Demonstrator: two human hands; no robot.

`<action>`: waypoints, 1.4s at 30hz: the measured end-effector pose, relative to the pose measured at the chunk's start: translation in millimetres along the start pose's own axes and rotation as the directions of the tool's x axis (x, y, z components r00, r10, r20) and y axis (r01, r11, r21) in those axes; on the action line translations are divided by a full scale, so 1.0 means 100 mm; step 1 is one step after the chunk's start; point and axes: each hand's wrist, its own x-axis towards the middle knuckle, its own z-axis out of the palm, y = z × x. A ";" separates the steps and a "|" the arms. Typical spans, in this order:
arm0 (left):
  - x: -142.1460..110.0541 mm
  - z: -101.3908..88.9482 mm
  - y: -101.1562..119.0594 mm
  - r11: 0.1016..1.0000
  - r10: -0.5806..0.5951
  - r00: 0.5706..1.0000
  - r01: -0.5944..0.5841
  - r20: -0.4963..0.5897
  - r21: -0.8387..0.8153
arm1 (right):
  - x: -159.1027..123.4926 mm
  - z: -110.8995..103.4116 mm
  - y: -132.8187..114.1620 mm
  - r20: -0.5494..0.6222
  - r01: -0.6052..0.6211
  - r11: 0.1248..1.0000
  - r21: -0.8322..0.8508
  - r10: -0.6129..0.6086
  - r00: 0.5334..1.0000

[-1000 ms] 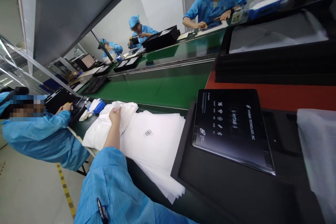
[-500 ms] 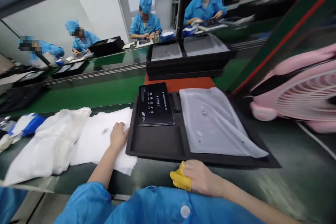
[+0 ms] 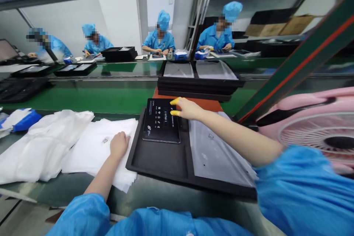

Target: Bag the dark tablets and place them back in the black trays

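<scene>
My left hand lies on a stack of white plastic sleeves, thumb apart from the other fingers. My right hand, with yellow coverings on its fingertips, reaches across to the upper right corner of a black tablet. Its thumb and finger are spread at that corner; whether they touch the surface I cannot tell. The tablet, printed with white text and icons, lies in the upper part of the left compartment of a black tray. A tablet-sized frosted sleeve covers the right compartment, partly hidden by my forearm.
Stacked black trays stand behind on an orange surface. At right are a pink fan and a slanted green post. Crumpled white plastic lies left. Several co-workers in blue sit across the green bench.
My right hand has moved from the table's near edge up to the tablet, and its closed fingers have spread. My left hand stays on the sleeves. The view has tilted up.
</scene>
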 end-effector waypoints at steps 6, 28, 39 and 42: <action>-0.01 0.00 -0.01 0.996 -0.086 0.996 0.086 0.003 0.004 | 1.13 0.35 -0.15 0.185 -0.131 0.991 -0.042 0.136 0.973; -0.07 -0.77 -0.21 0.649 -0.402 0.861 0.027 -0.312 -0.761 | -0.67 -1.26 -0.44 -0.463 0.155 0.708 0.689 0.266 0.845; -0.30 -0.81 0.38 0.132 -0.331 0.941 -0.025 -0.067 -0.991 | -1.16 -0.29 -0.81 -0.479 0.125 0.561 0.818 0.546 0.687; -0.24 -0.70 0.47 0.000 -0.363 0.932 0.019 0.018 -1.000 | -1.34 -0.04 -0.79 -0.445 0.029 0.625 0.780 0.522 0.728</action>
